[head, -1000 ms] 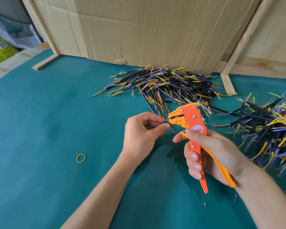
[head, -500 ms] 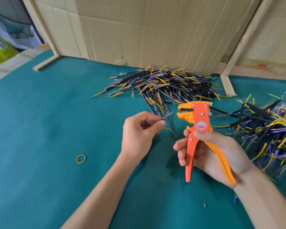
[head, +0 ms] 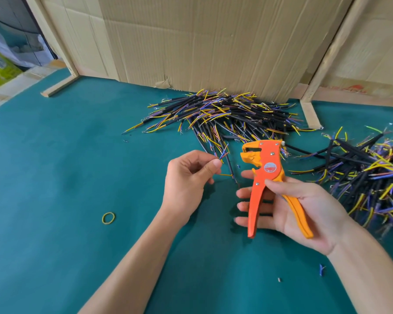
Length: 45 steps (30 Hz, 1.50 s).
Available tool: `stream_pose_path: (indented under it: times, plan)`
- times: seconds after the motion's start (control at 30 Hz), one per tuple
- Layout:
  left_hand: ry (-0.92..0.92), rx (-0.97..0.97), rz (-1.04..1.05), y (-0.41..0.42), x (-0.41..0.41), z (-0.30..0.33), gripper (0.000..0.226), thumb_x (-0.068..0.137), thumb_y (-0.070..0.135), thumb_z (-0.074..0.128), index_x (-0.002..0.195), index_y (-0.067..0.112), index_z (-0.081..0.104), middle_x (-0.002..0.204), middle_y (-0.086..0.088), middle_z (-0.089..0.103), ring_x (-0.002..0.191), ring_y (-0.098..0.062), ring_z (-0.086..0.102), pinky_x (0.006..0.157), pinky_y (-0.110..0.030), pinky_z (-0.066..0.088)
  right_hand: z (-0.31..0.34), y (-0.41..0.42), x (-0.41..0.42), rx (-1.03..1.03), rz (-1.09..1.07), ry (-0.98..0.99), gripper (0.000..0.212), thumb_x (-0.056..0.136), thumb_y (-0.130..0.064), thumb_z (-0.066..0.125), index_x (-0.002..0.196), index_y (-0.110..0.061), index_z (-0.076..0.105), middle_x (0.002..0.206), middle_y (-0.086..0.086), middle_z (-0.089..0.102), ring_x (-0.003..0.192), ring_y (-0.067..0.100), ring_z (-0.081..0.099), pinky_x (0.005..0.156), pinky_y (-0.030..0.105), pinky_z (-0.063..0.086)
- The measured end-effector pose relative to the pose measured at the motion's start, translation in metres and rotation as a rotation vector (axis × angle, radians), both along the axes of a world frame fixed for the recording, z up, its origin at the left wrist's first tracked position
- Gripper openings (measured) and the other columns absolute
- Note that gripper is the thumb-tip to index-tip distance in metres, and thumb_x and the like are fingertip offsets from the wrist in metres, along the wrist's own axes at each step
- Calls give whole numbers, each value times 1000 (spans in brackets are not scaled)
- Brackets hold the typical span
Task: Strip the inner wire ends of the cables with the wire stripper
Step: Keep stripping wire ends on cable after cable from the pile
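— Where's the cable right now?

— In my left hand (head: pixel 187 177): thumb and forefinger pinch the inner wire ends (head: pixel 222 154) so the tips fan out toward the tool. I'd guess that's to offer one wire at a time. The cable's (head: pixel 230 165) black sheath trails off toward the table's far edge.

— And the stripper?

— The wire stripper (head: pixel 264 175) lies across my right hand (head: pixel 300 207), fingers nearly straight under the handles, thumb on top near the pivot (a loose cradle, not a squeeze). Handles spread, jaws agape and just beside the wires, not touching.

— Why so slack?

— Probably so the jaws stay wide for the next wire.

— Other stock?

— One cable pile (head: pixel 222 114) at the far edge against the cardboard (head: pixel 213 41), another pile (head: pixel 372 173) at the right edge — and a rubber band (head: pixel 108 218) left of my forearm.
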<state>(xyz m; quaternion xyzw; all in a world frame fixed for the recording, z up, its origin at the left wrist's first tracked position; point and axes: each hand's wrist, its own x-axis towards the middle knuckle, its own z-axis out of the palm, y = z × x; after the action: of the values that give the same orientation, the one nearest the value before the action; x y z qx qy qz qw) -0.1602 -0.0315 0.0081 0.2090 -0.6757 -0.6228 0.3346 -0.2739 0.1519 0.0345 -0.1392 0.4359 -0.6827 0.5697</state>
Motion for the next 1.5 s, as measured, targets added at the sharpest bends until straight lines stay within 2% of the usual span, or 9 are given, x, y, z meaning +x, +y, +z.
stream_pose_path:
  times: [0.07,0.13,0.2,0.37,0.63,0.87,1.23,1.37,1.5]
  plan:
    - [0,-10,-13,-1,0,0,12,92,12,72,81,9,72,68,2,70,52,-8,53,54,-14,41,1,-1,2,11,29,16,44,96,-22,58,134,1,60,103,28,65,85,42,66,82,59,55]
    - [-6,-27,-29,-2,0,0,12,93,14,72,81,10,72,69,2,70,53,-8,52,55,-15,42,2,-1,3,15,57,49,54,90,-29,72,134,0,59,98,24,64,80,38,65,78,56,56]
    - [-16,-51,-45,-3,1,-1,13,93,17,72,81,12,72,70,2,71,54,-10,52,57,-17,43,4,-1,3,9,100,87,62,83,-26,81,135,-2,58,96,23,63,79,37,64,76,54,55]
    - [-40,-110,-63,-3,1,-2,14,93,19,72,81,15,73,69,5,70,54,-9,53,56,-18,44,2,0,2,18,154,136,53,85,-17,75,133,-2,60,95,24,60,78,38,63,74,53,55]
    - [-29,-121,-71,-4,2,-1,14,95,17,70,81,17,74,68,7,70,53,-7,53,56,-15,42,3,0,3,11,163,149,54,82,-23,82,125,2,62,84,21,56,69,35,58,66,48,53]
    - [-44,-127,-70,-3,1,-2,15,95,20,69,82,17,74,69,6,70,53,-8,53,55,-17,42,4,0,5,-6,131,85,45,78,-29,87,108,-4,65,76,18,51,60,31,52,58,44,49]
    - [-48,-103,-64,-2,1,-3,15,97,16,66,86,11,74,70,6,71,53,-6,54,55,-12,40,6,-1,7,16,114,76,49,68,-27,93,99,-6,60,71,15,47,52,28,47,51,37,46]
    - [-43,-90,-66,0,1,-2,16,98,14,64,85,12,73,71,5,71,53,-7,53,54,-13,39,5,-1,9,22,106,72,40,72,-28,90,93,-8,62,69,13,46,49,25,45,47,37,44]
    - [-21,-68,-63,0,1,0,18,99,14,62,84,13,72,71,4,71,54,-8,53,53,-17,39,6,-5,13,21,77,63,30,86,-34,78,89,-10,61,65,8,44,45,21,42,44,32,42]
